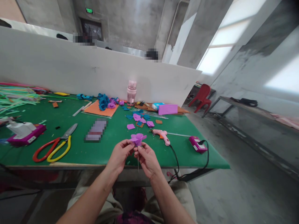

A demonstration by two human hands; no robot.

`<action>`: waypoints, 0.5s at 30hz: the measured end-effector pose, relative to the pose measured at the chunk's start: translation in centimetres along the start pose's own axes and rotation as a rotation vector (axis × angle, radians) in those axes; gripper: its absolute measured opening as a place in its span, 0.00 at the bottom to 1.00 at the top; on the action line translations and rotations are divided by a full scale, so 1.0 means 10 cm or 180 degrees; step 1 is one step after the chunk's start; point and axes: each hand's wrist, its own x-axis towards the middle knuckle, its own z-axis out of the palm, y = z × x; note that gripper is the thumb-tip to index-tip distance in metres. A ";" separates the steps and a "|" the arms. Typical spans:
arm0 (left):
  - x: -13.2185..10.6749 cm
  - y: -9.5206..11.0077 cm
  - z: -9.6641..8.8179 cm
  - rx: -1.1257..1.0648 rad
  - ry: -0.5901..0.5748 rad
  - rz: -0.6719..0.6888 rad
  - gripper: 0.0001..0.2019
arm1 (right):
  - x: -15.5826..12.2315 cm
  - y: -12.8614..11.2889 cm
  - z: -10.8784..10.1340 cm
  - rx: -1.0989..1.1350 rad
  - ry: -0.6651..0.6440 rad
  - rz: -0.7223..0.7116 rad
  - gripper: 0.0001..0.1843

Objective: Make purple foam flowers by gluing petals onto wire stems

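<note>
Near the table's front edge I hold up a purple paper flower [138,138] on a thin wire stem that hangs straight down. My left hand [121,154] pinches the flower's petals from the left. On the other side, my right hand [147,157] has its fingers closed at the flower's base, around the top of the stem. Beyond my hands lie loose purple petal pieces [136,117] mixed with blue and brown ones. To the right rests a pink glue gun [161,134] with a clear glue stick in its back.
Red-and-yellow-handled scissors [57,146] and a blurred-out flat object [96,130] lie to the left. Finished blue and purple flowers [105,101] sit on orange sheets [93,109]. A pink bottle [131,92] stands by the white partition [105,68]. Power strips [198,144] and cords border both sides.
</note>
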 end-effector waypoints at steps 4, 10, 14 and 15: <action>-0.02 0.01 -0.01 -0.0006 -0.0030 0.0017 0.09 | 0.00 0.00 0.00 -0.0048 0.0002 -0.0026 0.15; -0.03 0.01 -0.01 0.0083 0.0044 0.0090 0.08 | -0.01 0.02 -0.01 -0.0123 0.0047 -0.0057 0.18; -0.03 -0.02 -0.03 0.0190 0.0093 0.0299 0.07 | -0.02 0.01 -0.01 -0.0174 0.0094 -0.0087 0.19; -0.03 -0.03 -0.03 0.0243 0.0086 0.0359 0.07 | -0.02 0.01 0.00 -0.0206 0.0104 -0.0092 0.19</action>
